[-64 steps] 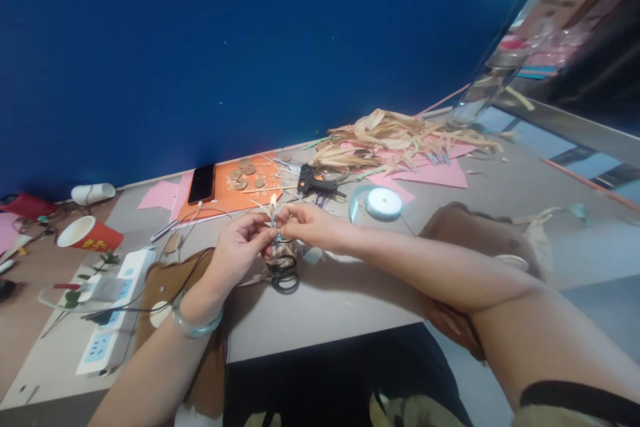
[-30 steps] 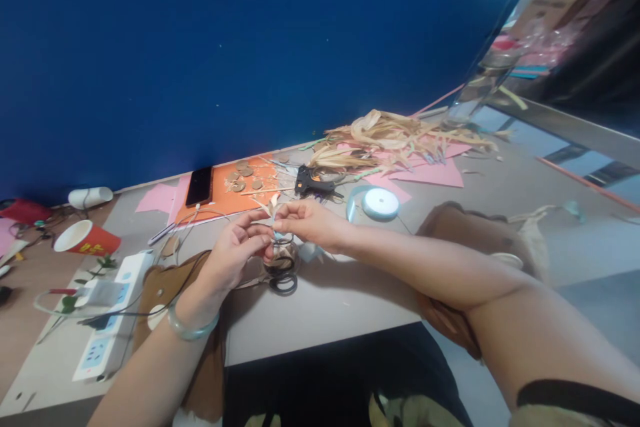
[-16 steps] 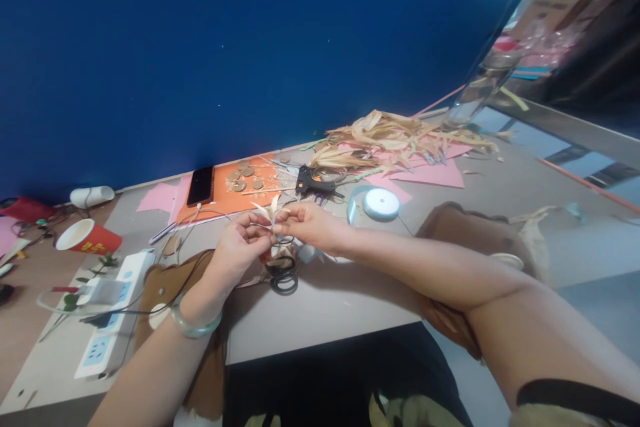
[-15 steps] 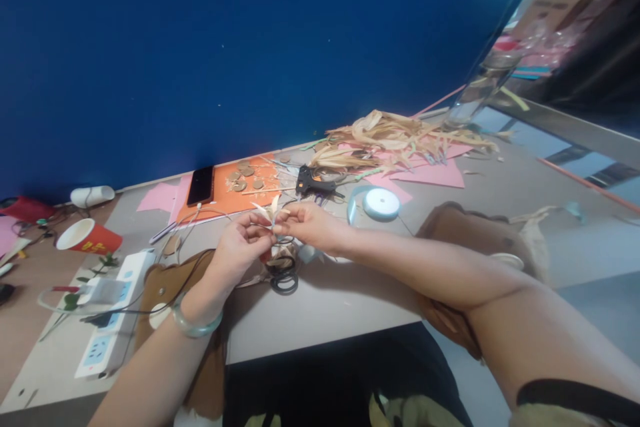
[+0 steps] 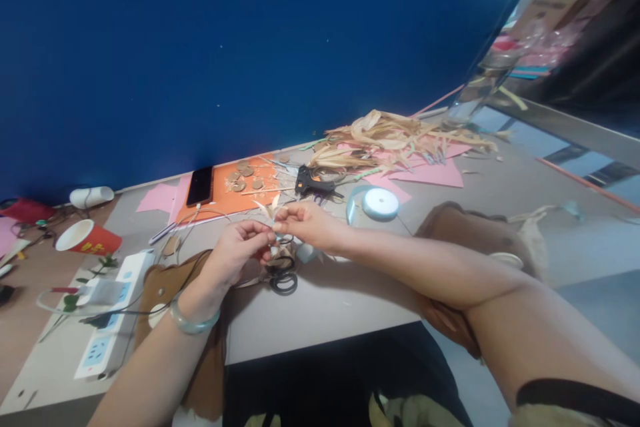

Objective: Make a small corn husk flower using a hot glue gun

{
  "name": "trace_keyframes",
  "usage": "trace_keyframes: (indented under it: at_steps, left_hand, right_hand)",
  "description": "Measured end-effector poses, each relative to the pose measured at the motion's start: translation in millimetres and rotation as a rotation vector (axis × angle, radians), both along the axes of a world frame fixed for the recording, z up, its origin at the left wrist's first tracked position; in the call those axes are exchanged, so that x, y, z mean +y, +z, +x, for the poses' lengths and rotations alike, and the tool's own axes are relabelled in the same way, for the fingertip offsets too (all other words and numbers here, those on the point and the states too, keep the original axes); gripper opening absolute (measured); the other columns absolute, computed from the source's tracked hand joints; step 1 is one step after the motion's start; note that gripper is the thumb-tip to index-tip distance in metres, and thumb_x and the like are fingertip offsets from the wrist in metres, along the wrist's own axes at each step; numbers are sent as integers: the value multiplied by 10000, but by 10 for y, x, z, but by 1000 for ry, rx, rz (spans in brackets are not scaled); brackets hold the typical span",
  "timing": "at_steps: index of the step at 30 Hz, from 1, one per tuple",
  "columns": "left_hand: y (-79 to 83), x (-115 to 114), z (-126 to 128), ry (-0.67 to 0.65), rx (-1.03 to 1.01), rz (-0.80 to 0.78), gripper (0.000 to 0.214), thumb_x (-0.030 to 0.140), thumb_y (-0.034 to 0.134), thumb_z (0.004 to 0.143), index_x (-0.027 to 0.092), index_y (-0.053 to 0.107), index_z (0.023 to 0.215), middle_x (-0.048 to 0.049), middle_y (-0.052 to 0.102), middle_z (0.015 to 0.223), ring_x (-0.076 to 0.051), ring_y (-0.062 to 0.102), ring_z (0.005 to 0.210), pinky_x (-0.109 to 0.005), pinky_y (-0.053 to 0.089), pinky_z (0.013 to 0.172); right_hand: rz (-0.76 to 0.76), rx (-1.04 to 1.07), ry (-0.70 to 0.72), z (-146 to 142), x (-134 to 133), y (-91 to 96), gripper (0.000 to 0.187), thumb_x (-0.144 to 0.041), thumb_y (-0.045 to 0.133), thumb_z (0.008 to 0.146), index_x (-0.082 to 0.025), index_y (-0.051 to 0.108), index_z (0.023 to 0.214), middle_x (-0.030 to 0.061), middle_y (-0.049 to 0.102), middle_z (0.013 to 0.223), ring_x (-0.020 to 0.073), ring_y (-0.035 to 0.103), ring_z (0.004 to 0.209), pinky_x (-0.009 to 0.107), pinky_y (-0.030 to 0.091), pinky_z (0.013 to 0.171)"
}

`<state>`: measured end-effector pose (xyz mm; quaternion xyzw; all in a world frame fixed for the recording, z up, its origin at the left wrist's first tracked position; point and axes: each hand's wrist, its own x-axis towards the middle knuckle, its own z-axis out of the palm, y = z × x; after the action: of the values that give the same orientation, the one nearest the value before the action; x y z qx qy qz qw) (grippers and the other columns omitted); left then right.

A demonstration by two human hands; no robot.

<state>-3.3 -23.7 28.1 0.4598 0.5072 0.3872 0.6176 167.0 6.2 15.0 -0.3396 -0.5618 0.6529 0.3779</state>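
A small flower-like piece of pale corn husk sticks up between my two hands, its pointed strips fanning upward. My left hand is closed in a pinch around its lower end. From the other side, my right hand pinches the same piece, thumb and finger almost touching the left fingertips. The fingers hide the base of the husk. Just below the hands lie black-handled scissors, their blades out of sight. Behind the right hand is a black glue gun, and to its right a spool of light blue ribbon.
Dried corn husks are heaped on pink paper at the back. A phone and wooden discs rest on orange paper. To the left are a tipped red paper cup and a power strip. A blue partition stands behind.
My left hand has shifted slightly down, its thumb now stretched further toward the right fingertips. My right hand stays nearly in place on the husk piece.
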Motion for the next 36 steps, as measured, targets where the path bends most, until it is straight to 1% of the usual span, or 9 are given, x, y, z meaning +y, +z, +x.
trace_keyframes:
  at_steps: [6, 10, 14, 16, 18, 22, 26, 30, 36]
  left_hand:
    - [-4, -4, -17, -10, 97, 58, 198, 286, 750, 632, 122, 649, 679, -16, 658, 575, -90, 569, 438, -185, 439, 433]
    - [-3, -20, -25, -2, 181, 122, 159, 263, 719, 652, 129, 636, 676, 10, 613, 488, -90, 557, 421, -184, 446, 451]
    - [14, -19, -17, 37, 255, 156, 156, 247, 714, 625, 129, 629, 680, 6, 633, 518, -97, 571, 427, -186, 444, 446]
    - [9, -9, -14, 60, 289, 178, 154, 242, 708, 620, 130, 625, 685, 4, 638, 529, -105, 582, 437, -191, 448, 451]
    - [-6, -1, -12, 73, 322, 202, 151, 246, 694, 630, 131, 621, 696, 5, 633, 525, -113, 592, 447, -198, 457, 463]
    - [-26, -5, 5, 96, 368, 257, 153, 258, 674, 635, 135, 618, 706, 11, 623, 516, -115, 587, 448, -202, 454, 468]
    - [-21, -23, 41, 120, 401, 310, 141, 262, 662, 633, 140, 620, 691, 16, 612, 502, -105, 562, 440, -199, 439, 464]
    - [-28, -21, 69, 143, 427, 337, 128, 263, 649, 636, 144, 614, 667, 24, 593, 488, -98, 540, 437, -195, 419, 458]
    - [-37, -12, 76, 130, 431, 368, 106, 250, 642, 649, 149, 616, 664, 25, 591, 493, -97, 531, 444, -200, 422, 479]
  right_hand:
    - [10, 16, 3, -17, 1, -57, 247, -353, 709, 699, -146, 580, 739, -38, 524, 686, 92, 468, 650, 239, 346, 640]
    - [20, -12, 4, -28, 15, -90, 288, -379, 727, 677, -150, 561, 734, -70, 441, 606, 69, 391, 567, 220, 297, 561]
    - [28, -83, 36, -11, 18, -93, 275, -390, 688, 730, -161, 556, 808, -97, 381, 540, 50, 294, 476, 204, 206, 467]
    - [28, -128, 66, 0, 13, -89, 295, -399, 684, 739, -169, 552, 867, -107, 374, 518, 48, 277, 449, 198, 182, 440]
    - [36, -162, 84, 5, 5, -77, 293, -380, 685, 736, -169, 545, 885, -109, 383, 512, 48, 289, 439, 192, 192, 428]
    - [55, -235, 92, -1, -14, -33, 151, -262, 617, 757, -161, 534, 834, -105, 416, 501, 47, 317, 433, 183, 232, 431]
    - [46, -259, 97, -11, -20, -21, 52, -195, 547, 773, -160, 520, 801, -106, 410, 488, 47, 310, 422, 180, 226, 424]
    - [69, -245, 81, -15, -18, -30, 48, -185, 536, 781, -163, 496, 768, -108, 371, 486, 48, 293, 436, 176, 226, 434]
    - [80, -268, 81, -7, -41, 25, 57, -174, 522, 793, -170, 478, 757, -109, 347, 473, 54, 278, 437, 183, 210, 438]
